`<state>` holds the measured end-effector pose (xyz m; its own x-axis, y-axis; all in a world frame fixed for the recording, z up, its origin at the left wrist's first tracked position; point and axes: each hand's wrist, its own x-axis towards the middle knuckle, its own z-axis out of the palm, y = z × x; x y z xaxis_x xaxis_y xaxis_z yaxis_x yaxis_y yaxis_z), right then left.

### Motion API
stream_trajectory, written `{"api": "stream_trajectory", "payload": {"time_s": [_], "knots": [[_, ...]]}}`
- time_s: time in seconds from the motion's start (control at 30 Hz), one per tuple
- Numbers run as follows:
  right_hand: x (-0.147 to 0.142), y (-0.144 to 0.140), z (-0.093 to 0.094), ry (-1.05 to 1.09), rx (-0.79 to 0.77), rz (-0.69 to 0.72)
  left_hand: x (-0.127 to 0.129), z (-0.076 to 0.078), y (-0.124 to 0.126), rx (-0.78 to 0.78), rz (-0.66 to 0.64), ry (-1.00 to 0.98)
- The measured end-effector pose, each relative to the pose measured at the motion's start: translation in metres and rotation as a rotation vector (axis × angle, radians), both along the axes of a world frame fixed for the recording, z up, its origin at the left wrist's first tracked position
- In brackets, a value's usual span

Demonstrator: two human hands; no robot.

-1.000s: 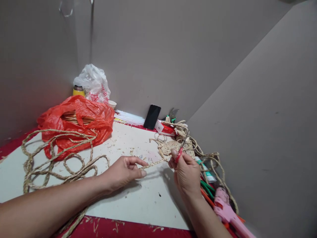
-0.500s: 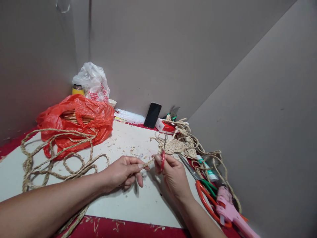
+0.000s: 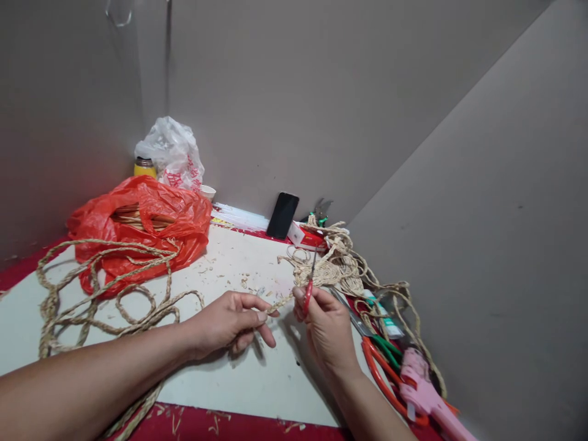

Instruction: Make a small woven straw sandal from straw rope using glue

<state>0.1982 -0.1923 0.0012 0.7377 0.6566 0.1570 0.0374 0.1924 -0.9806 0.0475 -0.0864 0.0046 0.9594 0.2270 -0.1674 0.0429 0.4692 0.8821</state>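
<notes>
My left hand (image 3: 229, 321) pinches the end of a braided straw rope (image 3: 280, 303) between thumb and forefinger. My right hand (image 3: 326, 327) grips small red-handled scissors (image 3: 309, 285), blades pointing up and away, just right of the rope end. The rope runs from my fingers toward a pile of coiled straw braid (image 3: 335, 269) behind the scissors. More of the same braid (image 3: 105, 294) lies in loose loops on the white board (image 3: 257, 373) at the left.
A red plastic bag (image 3: 142, 226) with straw inside sits at the back left, a white bag (image 3: 172, 153) and yellow jar (image 3: 144, 166) behind it. A black phone (image 3: 282, 214) leans on the wall. Large orange-handled scissors (image 3: 381, 367) and a pink glue gun (image 3: 422, 392) lie at the right.
My right hand moved left toward my left hand with the small scissors, uncovering the large scissors on the table. The stretch of rope between my hands became much shorter.
</notes>
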Motion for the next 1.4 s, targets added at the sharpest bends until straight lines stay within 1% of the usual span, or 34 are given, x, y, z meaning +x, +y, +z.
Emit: {"api": "stream_trajectory", "payload": {"time_s": [0.1, 0.23, 0.47, 0.63, 0.77, 0.83, 1.0, 1.07, 1.17, 1.27, 1.4], "knots": [[0.000, 0.000, 0.000, -0.005, 0.001, -0.003, 0.000, 0.000, 0.001, -0.053, -0.009, 0.003], [-0.001, -0.001, 0.001, -0.007, 0.013, -0.027, -0.002, 0.001, 0.002, -0.068, -0.025, -0.011], [0.013, -0.001, 0.005, -0.007, 0.082, -0.141, 0.001, 0.000, 0.003, -0.104, -0.041, -0.028], [0.017, -0.001, 0.008, -0.024, 0.097, -0.177, 0.001, 0.000, 0.003, -0.053, -0.070, -0.007], [0.016, 0.000, 0.007, -0.027, 0.093, -0.183, 0.001, -0.001, 0.003, -0.066, -0.086, -0.003], [0.017, -0.001, 0.007, -0.027, 0.094, -0.186, 0.001, -0.001, 0.003, -0.049, -0.093, -0.008], [0.019, -0.001, 0.006, -0.027, 0.085, -0.178, 0.000, 0.002, -0.001, 0.150, -0.090, 0.007], [0.018, -0.001, 0.005, -0.024, 0.079, -0.163, 0.000, 0.003, -0.002, 0.185, -0.099, 0.047], [0.015, 0.000, 0.003, -0.016, 0.074, -0.138, 0.001, 0.002, -0.004, 0.180, -0.114, 0.093], [0.012, 0.000, 0.003, -0.009, 0.073, -0.124, 0.001, 0.002, -0.005, 0.183, -0.082, 0.107], [0.009, 0.000, 0.004, 0.006, 0.085, -0.135, 0.001, 0.001, -0.004, 0.164, -0.041, 0.077]]}}
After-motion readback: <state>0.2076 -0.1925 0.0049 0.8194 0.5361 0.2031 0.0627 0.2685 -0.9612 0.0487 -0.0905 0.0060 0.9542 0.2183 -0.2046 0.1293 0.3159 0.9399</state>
